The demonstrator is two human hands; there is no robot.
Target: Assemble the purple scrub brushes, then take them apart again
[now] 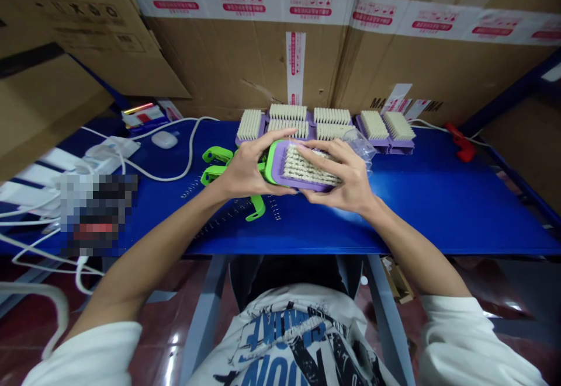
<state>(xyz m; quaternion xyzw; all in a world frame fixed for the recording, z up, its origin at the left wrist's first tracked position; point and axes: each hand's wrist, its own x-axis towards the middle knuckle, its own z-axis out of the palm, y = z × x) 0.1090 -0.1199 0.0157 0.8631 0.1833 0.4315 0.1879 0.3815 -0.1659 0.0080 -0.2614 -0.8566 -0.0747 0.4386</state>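
Watching from afar, I see the left hand (246, 167) and right hand (346, 177) clamped on the green-and-purple brush (302, 170) at the frame's centre, bristled purple blocks (332, 116) just above.

Black "MA" and "NA" on cardboard (324, 53), print on tape (324, 5) and lettering on shirt (302, 345) unclear

From my station I see purple rectangular brush blocks with cream bristles (332, 117) along the back edge of the blue bench (438, 211), brown cardboard panels (245, 59) behind them. Bent green plastic pieces (214, 173) lie left of centre, a red angular object (461, 143) near the back right corner.
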